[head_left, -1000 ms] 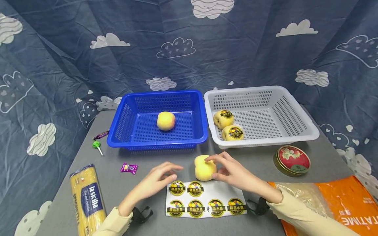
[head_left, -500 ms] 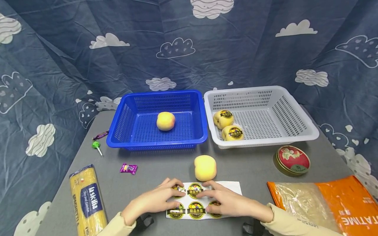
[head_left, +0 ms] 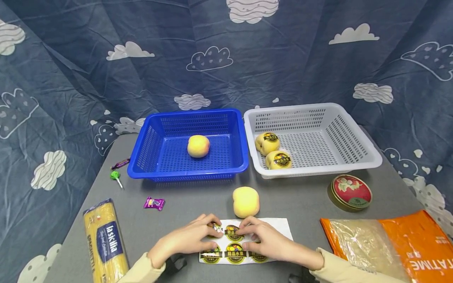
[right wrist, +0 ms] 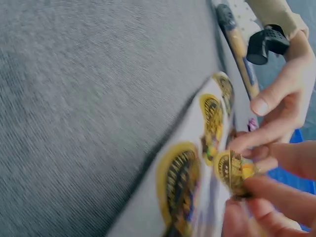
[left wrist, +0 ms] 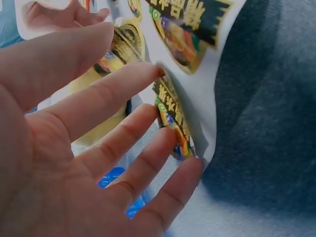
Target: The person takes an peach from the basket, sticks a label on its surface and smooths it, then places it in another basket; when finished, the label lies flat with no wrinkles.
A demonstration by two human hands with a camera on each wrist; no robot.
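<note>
A white sticker sheet (head_left: 281,227) lies at the front of the table, bearing round black-and-gold fruit stickers. My left hand (head_left: 189,237) rests on its left side, fingers loosely extended and fingertips on the sheet. With thumb and fingers my right hand (head_left: 270,241) pinches the edge of a top-row sticker (head_left: 232,232). In the right wrist view that sticker (right wrist: 234,170) tilts up at the fingertips. Just beyond the sheet sits a plain yellow peach (head_left: 245,202). The right hand partly covers the lower row.
A blue basket (head_left: 187,174) holds one peach (head_left: 198,146). Beside it, a white basket (head_left: 320,169) contains two stickered peaches (head_left: 267,143). Spaghetti (head_left: 106,239), a purple candy (head_left: 154,203) and a green lollipop (head_left: 115,175) lie left. A red tin (head_left: 351,191) and orange bag (head_left: 417,247) lie right.
My right hand has left the peach and come down to the sticker sheet. My left hand has moved onto the sheet's left side. The pinched sticker's edge has lifted.
</note>
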